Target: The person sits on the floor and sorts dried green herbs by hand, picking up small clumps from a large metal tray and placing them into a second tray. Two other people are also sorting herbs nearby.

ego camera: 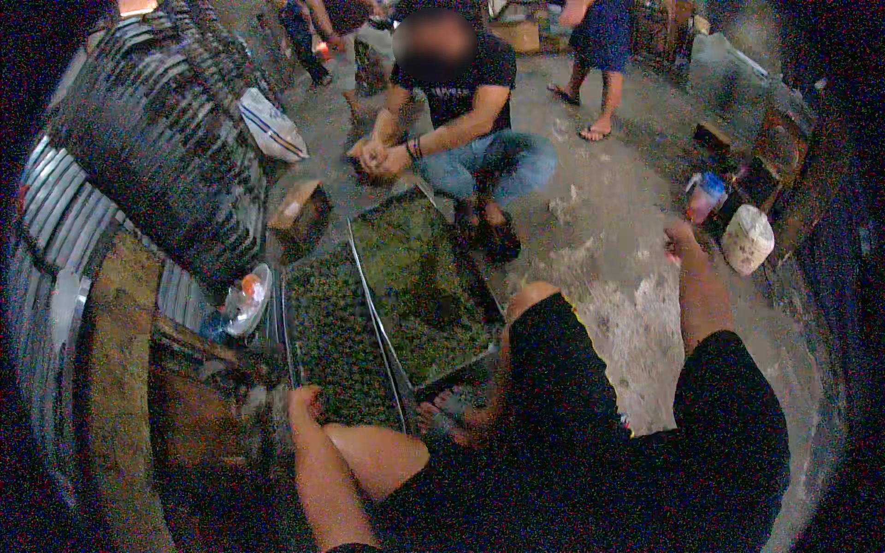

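Observation:
Two dark, flat rectangular trays or panels lie before me on the floor, with a mottled greenish surface and pale rims. My left hand (305,402) is at the near left corner of the left tray (335,325); whether its fingers grip the rim is too blurred to tell. The right tray (425,283) sits at an angle beside it, close to my bent knee. My right hand (681,238) reaches out over the concrete floor (632,304), near a whitish container or bag (749,238). What its fingers hold, if anything, cannot be made out.
A person (456,104) squats across the trays, hands together. Another person's legs (607,97) stand behind. Stacked ridged metal sheets or trays (166,131) rise at left, near a white sack (271,128), a box (301,211) and a clear plastic container (250,301). A blue-and-white packet (705,197) lies right.

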A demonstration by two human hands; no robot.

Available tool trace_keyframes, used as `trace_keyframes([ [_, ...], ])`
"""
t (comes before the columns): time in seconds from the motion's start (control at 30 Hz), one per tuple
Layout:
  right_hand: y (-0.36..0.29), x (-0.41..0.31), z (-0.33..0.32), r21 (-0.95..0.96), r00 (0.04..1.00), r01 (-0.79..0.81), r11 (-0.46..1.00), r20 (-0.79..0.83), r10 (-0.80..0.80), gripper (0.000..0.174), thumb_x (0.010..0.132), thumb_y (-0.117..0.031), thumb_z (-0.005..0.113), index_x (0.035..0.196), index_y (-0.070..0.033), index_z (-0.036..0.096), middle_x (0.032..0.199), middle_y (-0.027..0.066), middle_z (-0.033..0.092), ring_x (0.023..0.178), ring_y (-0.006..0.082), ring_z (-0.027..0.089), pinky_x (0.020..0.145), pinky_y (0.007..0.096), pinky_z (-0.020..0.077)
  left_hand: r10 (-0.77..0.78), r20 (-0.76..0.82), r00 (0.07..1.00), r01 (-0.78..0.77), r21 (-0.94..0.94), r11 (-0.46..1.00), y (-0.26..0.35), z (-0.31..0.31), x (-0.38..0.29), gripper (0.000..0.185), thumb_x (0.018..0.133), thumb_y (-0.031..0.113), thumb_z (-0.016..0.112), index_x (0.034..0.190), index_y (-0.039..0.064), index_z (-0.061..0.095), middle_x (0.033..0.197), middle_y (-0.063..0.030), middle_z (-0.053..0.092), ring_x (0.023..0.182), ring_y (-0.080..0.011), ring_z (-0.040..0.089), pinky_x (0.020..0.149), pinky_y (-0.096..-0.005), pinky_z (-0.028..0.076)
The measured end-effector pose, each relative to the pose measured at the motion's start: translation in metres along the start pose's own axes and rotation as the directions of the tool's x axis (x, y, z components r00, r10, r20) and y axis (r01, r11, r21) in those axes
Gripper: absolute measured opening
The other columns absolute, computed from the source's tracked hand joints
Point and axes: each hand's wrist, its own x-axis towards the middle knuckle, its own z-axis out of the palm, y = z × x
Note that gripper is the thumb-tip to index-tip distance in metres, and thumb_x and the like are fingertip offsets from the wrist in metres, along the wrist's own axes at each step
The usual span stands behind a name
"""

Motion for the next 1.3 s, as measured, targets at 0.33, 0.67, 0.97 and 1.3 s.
trace_keyframes([
  [0.33, -0.173, -0.014, 0.293, -0.084, 0.816, 0.389, 0.917, 0.493, -0.301, 0.03, 0.082, -0.034, 0.06, 0.081, -0.004, 0.061, 0.059, 0.0073, 0.054, 0.043, 0.0168, 0.05, 0.036, 0.0329, 0.0399, -0.217, 0.152, 0.964, 0.245, -0.199, 0.949, 0.046, -0.016, -0.055, 0.059, 0.078, 0.044, 0.064, 0.126, 0.015, 0.045, 0.117, -0.011, 0.053, 0.089, -0.0304, 0.058, 0.063, -0.041, 0.052],
  [0.67, -0.039, -0.11, 0.604, -0.391, 0.551, 0.823, 0.413, 0.725, -0.412, 0.054, 0.073, -0.054, 0.059, 0.115, -0.021, 0.052, 0.103, 0.0212, 0.052, 0.093, 0.0422, 0.052, 0.075, 0.0522, 0.0448, 0.24, -0.028, 0.97, -0.24, -0.246, 0.939, 0.062, 0.013, -0.087, 0.036, 0.087, 0.038, 0.058, 0.105, 0.007, 0.054, 0.082, -0.0032, 0.059, 0.061, -0.0139, 0.055, 0.052, -0.0282, 0.045],
  [0.97, 0.006, -0.148, 0.571, -0.461, 0.583, 0.771, 0.441, 0.788, -0.197, 0.046, 0.086, -0.032, 0.046, 0.131, -0.023, 0.046, 0.126, 0.0279, 0.044, 0.115, 0.0569, 0.035, 0.087, 0.0584, 0.0433, 0.233, -0.08, 0.969, -0.245, -0.205, 0.948, 0.057, 0.02, -0.113, 0.036, 0.089, 0.026, 0.059, 0.117, 0.004, 0.054, 0.088, -0.0055, 0.064, 0.069, -0.0136, 0.062, 0.051, -0.0253, 0.047],
  [1.3, 0.069, -0.204, 0.615, -0.477, 0.658, 0.74, 0.474, 0.657, -0.367, 0.045, 0.08, -0.026, 0.054, 0.121, -0.009, 0.053, 0.111, 0.0221, 0.056, 0.108, 0.0413, 0.05, 0.075, 0.0554, 0.0488, 0.237, -0.054, 0.97, -0.243, -0.225, 0.944, 0.066, 0.023, -0.091, 0.037, 0.087, 0.029, 0.061, 0.115, 0.005, 0.057, 0.091, -0.0038, 0.065, 0.07, -0.0117, 0.061, 0.057, -0.026, 0.048],
])
